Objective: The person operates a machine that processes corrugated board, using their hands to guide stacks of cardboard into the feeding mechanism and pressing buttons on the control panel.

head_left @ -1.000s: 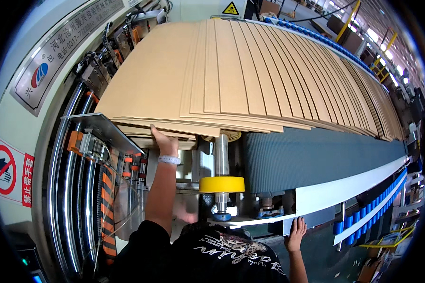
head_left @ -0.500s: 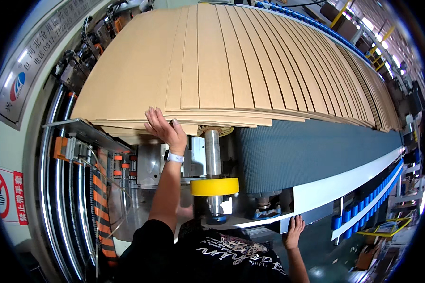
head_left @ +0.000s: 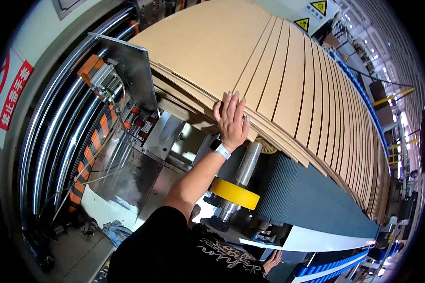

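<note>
A long row of overlapping brown cardboard sheets (head_left: 288, 80) lies shingled on a dark ribbed conveyor belt (head_left: 311, 198). My left hand (head_left: 231, 120), a white watch on its wrist, lies flat with fingers together against the near edges of the front sheets; it holds nothing. My right hand (head_left: 272, 259) shows at the lower edge, fingers spread on the machine's white side rail (head_left: 326, 243). My dark shirt hides its arm.
A steel post with a yellow disc (head_left: 234, 193) stands under the stack's front. A grey metal guide plate (head_left: 134, 70), orange-black cable chain (head_left: 87, 160) and steel rollers (head_left: 47, 155) fill the left. Blue rail (head_left: 335, 273) runs along the lower right.
The view has tilted and closed in. My left hand has moved from under the stack's front edge up onto the sheet edges, palm flat. My right hand stays on the rail.
</note>
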Motion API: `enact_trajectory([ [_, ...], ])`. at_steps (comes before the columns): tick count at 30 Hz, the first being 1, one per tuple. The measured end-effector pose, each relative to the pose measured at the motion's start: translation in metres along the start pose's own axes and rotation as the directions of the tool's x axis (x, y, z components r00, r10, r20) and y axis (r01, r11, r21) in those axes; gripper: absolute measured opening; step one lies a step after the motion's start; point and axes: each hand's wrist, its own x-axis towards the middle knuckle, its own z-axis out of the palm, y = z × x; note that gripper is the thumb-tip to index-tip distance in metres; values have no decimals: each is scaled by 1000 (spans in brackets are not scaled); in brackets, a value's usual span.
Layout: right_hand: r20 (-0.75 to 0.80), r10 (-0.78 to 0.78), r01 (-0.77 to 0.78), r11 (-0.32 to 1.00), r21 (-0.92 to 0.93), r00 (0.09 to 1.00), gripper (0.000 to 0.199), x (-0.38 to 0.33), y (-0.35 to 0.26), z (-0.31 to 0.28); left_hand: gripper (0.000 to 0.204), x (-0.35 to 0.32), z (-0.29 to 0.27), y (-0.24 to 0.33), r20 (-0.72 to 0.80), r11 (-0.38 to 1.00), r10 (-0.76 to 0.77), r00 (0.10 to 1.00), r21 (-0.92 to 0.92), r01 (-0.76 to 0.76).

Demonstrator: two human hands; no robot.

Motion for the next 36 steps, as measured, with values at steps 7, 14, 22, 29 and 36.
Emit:
enact_trajectory([
  [7, 95, 105, -128, 951, 283, 990, 41, 25, -33, -60, 44, 3, 1, 1, 7, 998, -15, 1000, 62, 15],
  [14, 53, 52, -64, 961, 268, 997, 41, 22, -28, -62, 42, 11, -3, 0, -43, 995, -16, 999, 93, 20],
  [22, 1, 79, -79, 991, 110, 997, 35, 17, -21, -63, 43, 23, 1, -1, -71, 991, -42, 997, 123, 51],
  [29, -94, 39, -42, 999, -32, 995, 35, 23, -26, -62, 46, 50, 37, -35, -169, 978, -98, 981, 166, 127],
  [36, 7, 10, -10, 999, 53, 1000, 42, 27, -21, -67, 52, 40, 14, -63, -219, 986, -117, 969, 88, 139],
])
